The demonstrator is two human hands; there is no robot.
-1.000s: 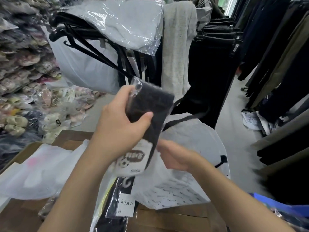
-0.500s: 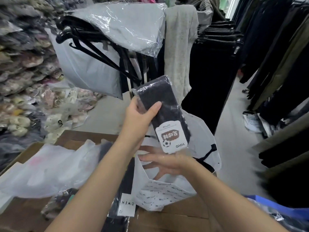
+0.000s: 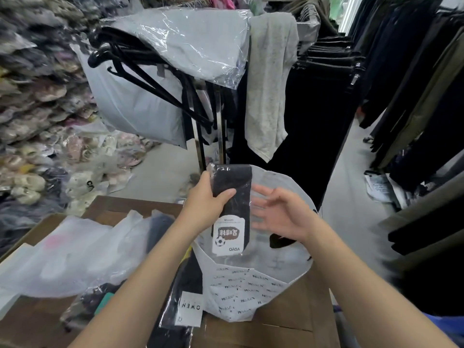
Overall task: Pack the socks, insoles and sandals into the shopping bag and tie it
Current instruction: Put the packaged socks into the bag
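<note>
Left hand [image 3: 203, 209] is holding the sock pack [image 3: 232, 209] over the shopping bag [image 3: 251, 290].
Its fingers are curling round the pack, label end down, likely to slide it in; the upside-down label is showing "VOYO" and "COTTON". At 3 o'clock the right hand [image 3: 278, 214] is hovering with fingers spread, holding nothing, probably to steady the bag's mouth.

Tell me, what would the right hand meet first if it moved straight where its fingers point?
Probably the black sock pack that the left hand holds; the right hand points leftward at it, though depth is unclear.
</note>
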